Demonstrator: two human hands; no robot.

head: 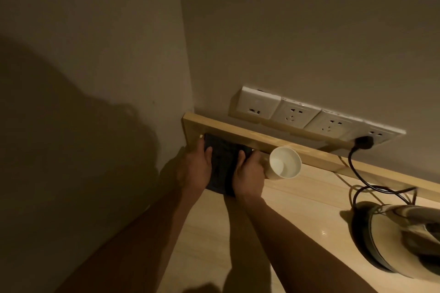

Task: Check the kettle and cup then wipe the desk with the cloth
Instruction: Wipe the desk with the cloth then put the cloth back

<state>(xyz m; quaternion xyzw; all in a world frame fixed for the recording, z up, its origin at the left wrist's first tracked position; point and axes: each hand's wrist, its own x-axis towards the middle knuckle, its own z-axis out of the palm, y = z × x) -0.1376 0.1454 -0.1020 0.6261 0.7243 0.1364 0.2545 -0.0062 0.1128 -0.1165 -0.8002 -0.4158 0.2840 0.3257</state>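
A dark folded cloth (222, 159) lies in the desk's far left corner, against the wooden back rail. My left hand (195, 169) presses on its left side and my right hand (250, 173) on its right side, fingers spread flat over it. A white paper cup (284, 162) stands just right of my right hand, touching or nearly touching it; it looks empty. The kettle (402, 238), cream with a dark handle, sits at the right edge of the view, partly cut off. The pale wooden desk (297, 216) carries all of them.
A row of white wall sockets (309, 116) runs above the back rail (238, 133). A black plug (363, 143) sits in the rightmost socket, its cable (357, 188) looping down to the kettle. A wall closes the left side.
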